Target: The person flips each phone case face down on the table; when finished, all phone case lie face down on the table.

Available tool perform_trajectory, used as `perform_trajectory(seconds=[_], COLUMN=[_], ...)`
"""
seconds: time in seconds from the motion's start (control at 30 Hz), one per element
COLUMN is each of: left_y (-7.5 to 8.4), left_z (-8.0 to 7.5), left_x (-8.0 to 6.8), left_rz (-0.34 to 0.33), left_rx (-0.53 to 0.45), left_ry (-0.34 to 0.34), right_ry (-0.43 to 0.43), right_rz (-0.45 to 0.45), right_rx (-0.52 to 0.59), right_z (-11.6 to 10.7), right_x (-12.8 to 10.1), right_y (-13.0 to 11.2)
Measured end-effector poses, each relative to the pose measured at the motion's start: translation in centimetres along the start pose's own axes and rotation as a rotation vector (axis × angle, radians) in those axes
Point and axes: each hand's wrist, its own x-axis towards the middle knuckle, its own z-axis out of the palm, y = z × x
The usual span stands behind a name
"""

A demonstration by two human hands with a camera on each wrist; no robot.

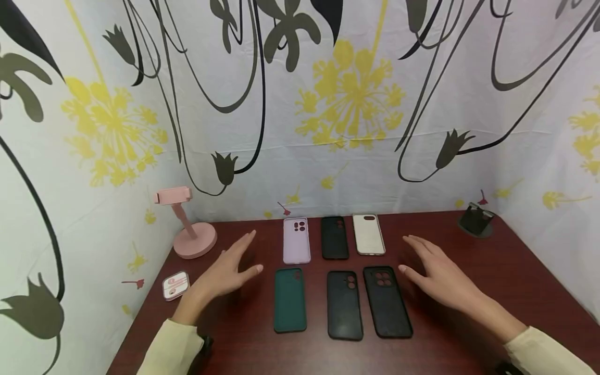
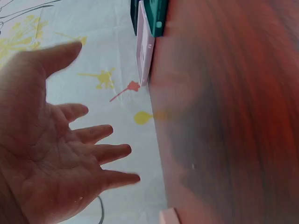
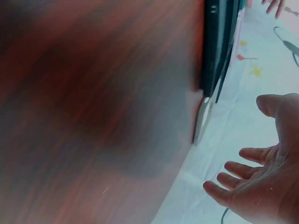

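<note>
My left hand (image 1: 225,276) hovers over the table left of the phone cases, fingers extended and thumb apart, holding nothing. On the other side my right hand (image 1: 438,273) is held the same way, nearest a black case with a square camera cutout (image 1: 387,302). The front row also has a green phone case (image 1: 289,300) and another black case (image 1: 344,306). Behind them lie a lilac case (image 1: 296,242), a smaller black case (image 1: 335,239) and a white case (image 1: 369,235). In the left wrist view, the palm (image 2: 51,158) shows bare; the right palm (image 3: 266,182) does too.
A pink phone stand (image 1: 194,240) stands at the table's back left, with a small square box with a pink-and-white top (image 1: 175,285) in front of it. A dark folded stand (image 1: 475,221) sits at the back right. Patterned cloth (image 1: 328,182) hangs behind the dark red table (image 1: 525,271).
</note>
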Motion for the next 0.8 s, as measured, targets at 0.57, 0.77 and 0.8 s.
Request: perform_trajectory(seconds=[0.57,0.77,0.8], left_y=[0.0,0.6,0.7], left_z=[1.2,2.4,2.6], left_x=[5.3,7.5,7.9], left_rz=[-0.113,-0.165,-0.172], left_rx=[-0.227,-0.454,-0.491], left_ry=[0.026,0.012,0.011], right_ry=[-0.123,-0.239,-0.253], right_rz=[-0.084,-0.003,0.025], right_rx=[0.279,0.596,0.644], right_z=[4.5,5.7,6.0], right_x=[7.0,9.8,10.2], right_y=[-7.3,-9.6,-10.0])
